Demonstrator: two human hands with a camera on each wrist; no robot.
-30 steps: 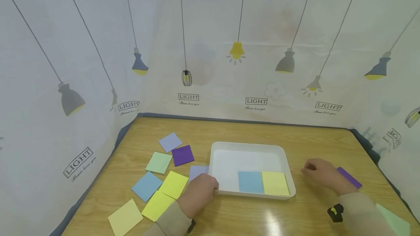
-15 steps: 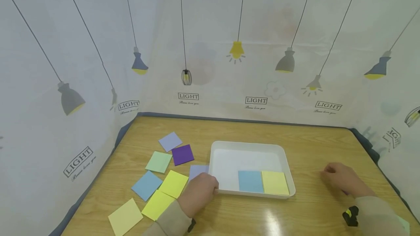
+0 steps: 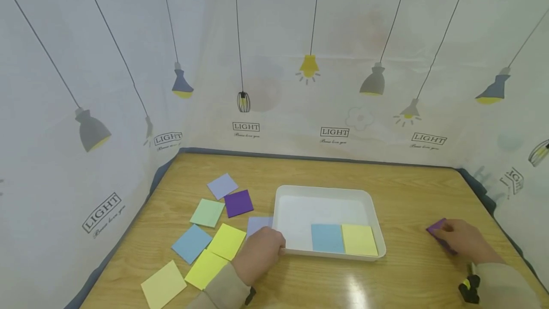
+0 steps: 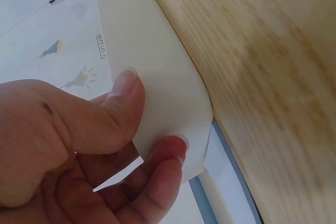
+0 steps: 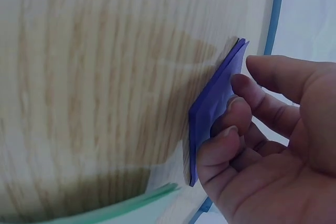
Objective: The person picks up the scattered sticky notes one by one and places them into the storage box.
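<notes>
At the front left corner of a white tray, my left hand grips the wall; the left wrist view shows its thumb and fingertips on the tray wall. Inside the tray, a blue sticky note pad and a pale yellow one lie side by side along the front. On the right of the table, my right hand touches a purple sticky note pad. Its curled fingertips rest against the purple pad in the right wrist view, the thumb apart from it.
Left of the tray lie several loose pads: lavender, purple, green, blue, bright yellow and pale yellow. Another lavender pad sits partly behind my left hand. A printed curtain surrounds the wooden table.
My right hand has moved right, away from the tray, to the purple pad, which now lies a little further left. The left hand and tray have stayed put.
</notes>
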